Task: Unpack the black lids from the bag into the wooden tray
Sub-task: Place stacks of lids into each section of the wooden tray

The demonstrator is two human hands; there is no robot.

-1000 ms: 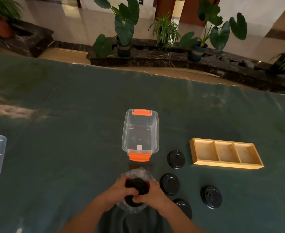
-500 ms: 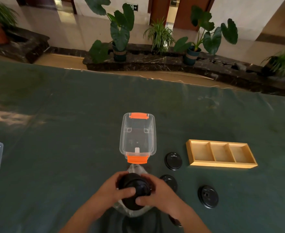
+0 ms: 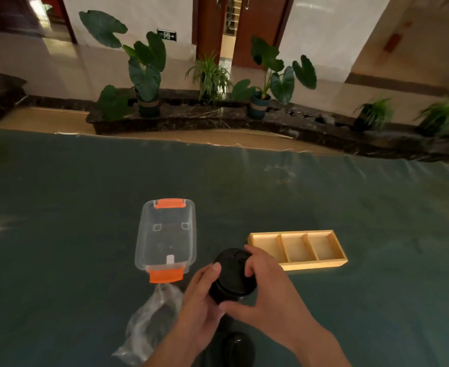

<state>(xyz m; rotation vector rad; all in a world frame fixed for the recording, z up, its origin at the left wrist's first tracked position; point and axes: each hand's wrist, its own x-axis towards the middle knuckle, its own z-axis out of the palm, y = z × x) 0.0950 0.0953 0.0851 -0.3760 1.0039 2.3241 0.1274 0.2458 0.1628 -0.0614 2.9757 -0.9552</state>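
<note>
Lids: we gripped a stack of black lids [image 3: 232, 276] between our left hand [image 3: 200, 303] and right hand [image 3: 267, 295], raised above the table, at 8 o'clock from the wooden tray [image 3: 297, 249].
Change: the stack had left the plastic bag [image 3: 152, 321], which lay slack at 7 o'clock.
Surface: we saw a green tablecloth [image 3: 85, 207]; potted plants [image 3: 144, 72] stood behind.

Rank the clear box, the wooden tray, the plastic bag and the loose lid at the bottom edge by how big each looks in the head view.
1. Clear box and wooden tray: too alike to rank.
2. Plastic bag: crumpled, partly hidden by the left hand.
3. Loose lid: smallest, though nearest the camera.
</note>
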